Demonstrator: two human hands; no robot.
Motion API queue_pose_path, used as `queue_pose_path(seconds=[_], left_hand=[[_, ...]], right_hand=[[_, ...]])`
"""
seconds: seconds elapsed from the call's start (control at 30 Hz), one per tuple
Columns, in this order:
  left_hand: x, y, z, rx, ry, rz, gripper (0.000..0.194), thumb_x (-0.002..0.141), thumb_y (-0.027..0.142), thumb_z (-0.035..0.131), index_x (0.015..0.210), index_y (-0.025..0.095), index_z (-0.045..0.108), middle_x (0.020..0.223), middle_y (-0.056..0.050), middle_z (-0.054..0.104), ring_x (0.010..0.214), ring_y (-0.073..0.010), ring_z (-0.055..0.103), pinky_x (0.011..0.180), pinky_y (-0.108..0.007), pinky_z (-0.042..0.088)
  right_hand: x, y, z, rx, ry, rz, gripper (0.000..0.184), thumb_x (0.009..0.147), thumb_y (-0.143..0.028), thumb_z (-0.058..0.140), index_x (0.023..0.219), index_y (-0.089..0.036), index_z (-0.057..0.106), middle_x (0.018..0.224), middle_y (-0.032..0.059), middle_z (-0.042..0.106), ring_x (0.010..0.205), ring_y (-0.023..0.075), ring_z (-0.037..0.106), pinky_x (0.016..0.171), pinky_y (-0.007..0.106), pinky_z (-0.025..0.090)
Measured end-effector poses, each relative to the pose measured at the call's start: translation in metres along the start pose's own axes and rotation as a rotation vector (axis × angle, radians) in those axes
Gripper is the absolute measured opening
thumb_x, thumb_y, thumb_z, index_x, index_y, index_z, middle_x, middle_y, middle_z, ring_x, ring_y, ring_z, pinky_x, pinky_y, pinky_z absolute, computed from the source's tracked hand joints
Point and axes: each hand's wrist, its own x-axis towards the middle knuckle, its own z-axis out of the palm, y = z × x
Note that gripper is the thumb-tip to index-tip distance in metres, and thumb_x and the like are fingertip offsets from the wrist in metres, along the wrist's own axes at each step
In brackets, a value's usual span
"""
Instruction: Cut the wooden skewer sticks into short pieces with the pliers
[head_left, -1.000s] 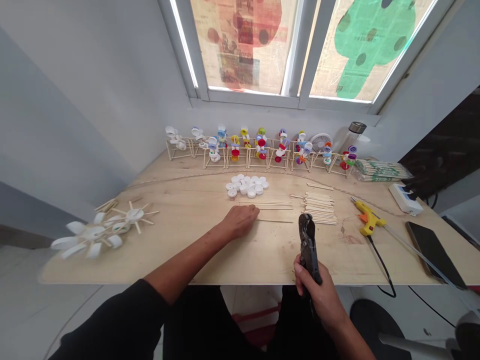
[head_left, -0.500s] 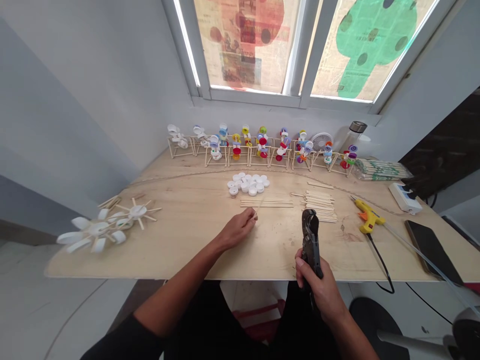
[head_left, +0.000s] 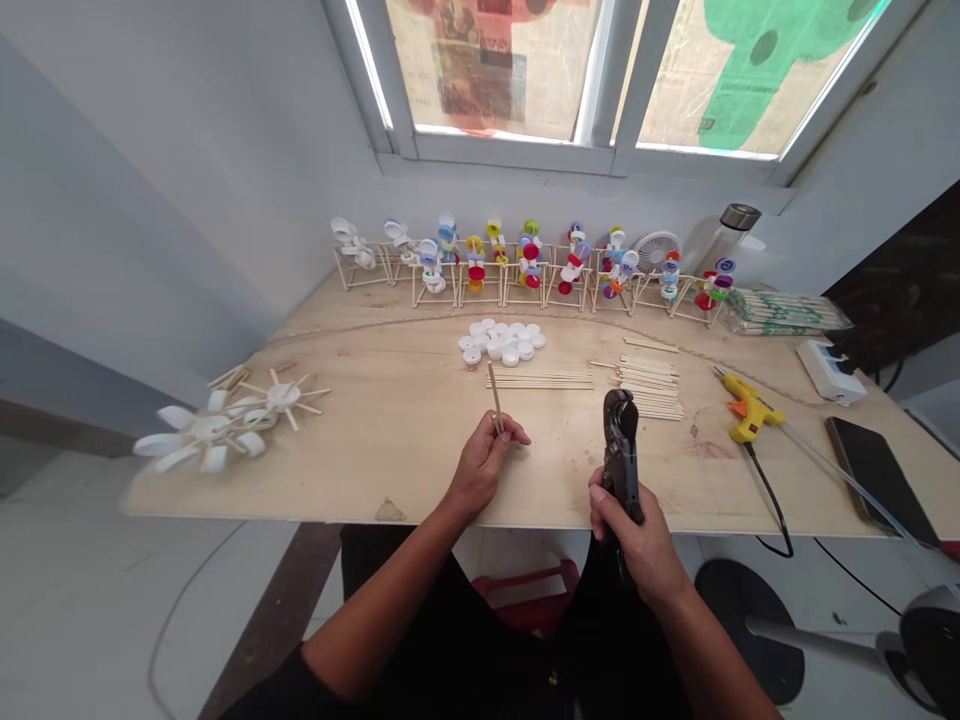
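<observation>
My left hand [head_left: 486, 462] pinches a thin wooden stick [head_left: 495, 393], which points up and away from me above the table. Wrapped round a black plier-like tool [head_left: 620, 462], my right hand [head_left: 636, 540] holds it with its head upward at the table's front edge. In front of my left hand lie a row of long wooden sticks [head_left: 541, 380] and a cluster of white bottle caps [head_left: 501, 342]. A pile of shorter sticks [head_left: 651, 388] lies beyond the tool.
Stick frames with coloured cap wheels [head_left: 529, 270] line the back. Spoked wheels [head_left: 281, 398] of sticks and caps lie at left. At right are a yellow glue gun [head_left: 752, 408], a phone [head_left: 879, 480], a power strip [head_left: 831, 370] and bagged sticks [head_left: 784, 312].
My left hand has turned its stick more upright and shifted slightly toward me. The right hand still grips the black tool. The whole view has tilted a little downward.
</observation>
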Motion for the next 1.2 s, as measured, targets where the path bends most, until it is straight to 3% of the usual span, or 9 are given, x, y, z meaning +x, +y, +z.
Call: queue_pose_path(seconds=[0.3, 0.53, 0.87, 1.03, 1.2], left_hand=[[-0.009, 0.004, 0.003, 0.194, 0.022, 0.010, 0.013, 0.088, 0.027, 0.035, 0.085, 0.019, 0.045, 0.079, -0.001, 0.058, 0.077, -0.0133, 0.054, 0.078, -0.030, 0.040], [-0.012, 0.003, 0.001, 0.136, 0.025, -0.019, 0.011, 0.088, 0.026, 0.034, 0.087, 0.019, 0.043, 0.078, -0.001, 0.059, 0.077, -0.0131, 0.055, 0.078, -0.030, 0.042], [-0.016, 0.008, 0.003, 0.258, -0.032, 0.008, 0.016, 0.089, 0.025, 0.032, 0.086, 0.019, 0.047, 0.085, -0.002, 0.058, 0.084, -0.0132, 0.056, 0.078, -0.027, 0.041], [-0.014, 0.013, 0.000, 0.314, -0.076, -0.009, 0.018, 0.089, 0.026, 0.031, 0.083, 0.019, 0.046, 0.081, -0.002, 0.056, 0.075, -0.0131, 0.053, 0.072, -0.026, 0.040], [-0.013, 0.033, -0.008, 0.207, -0.194, -0.031, 0.015, 0.089, 0.023, 0.031, 0.085, 0.019, 0.044, 0.079, -0.001, 0.057, 0.075, -0.0121, 0.053, 0.075, -0.027, 0.040]], right_hand=[[0.002, -0.002, 0.007, -0.016, -0.019, -0.004, 0.019, 0.083, -0.036, 0.051, 0.085, -0.018, 0.050, 0.055, -0.0055, 0.045, 0.050, 0.0095, 0.043, 0.052, 0.022, 0.036], [0.003, -0.005, 0.011, -0.064, -0.036, -0.018, 0.019, 0.083, -0.036, 0.050, 0.086, -0.017, 0.050, 0.055, -0.0055, 0.044, 0.051, 0.0101, 0.043, 0.053, 0.023, 0.037], [0.006, -0.008, 0.016, -0.145, -0.070, -0.026, 0.020, 0.082, -0.037, 0.048, 0.087, -0.018, 0.049, 0.056, -0.0051, 0.044, 0.050, 0.0110, 0.045, 0.051, 0.023, 0.040], [0.006, -0.010, 0.010, -0.320, -0.097, -0.067, 0.021, 0.082, -0.038, 0.046, 0.089, -0.019, 0.049, 0.058, -0.0047, 0.045, 0.052, 0.0118, 0.046, 0.053, 0.024, 0.039], [0.007, -0.019, 0.004, -0.622, -0.137, -0.126, 0.019, 0.082, -0.037, 0.044, 0.088, -0.020, 0.049, 0.065, -0.0013, 0.054, 0.056, 0.0146, 0.050, 0.054, 0.025, 0.039]])
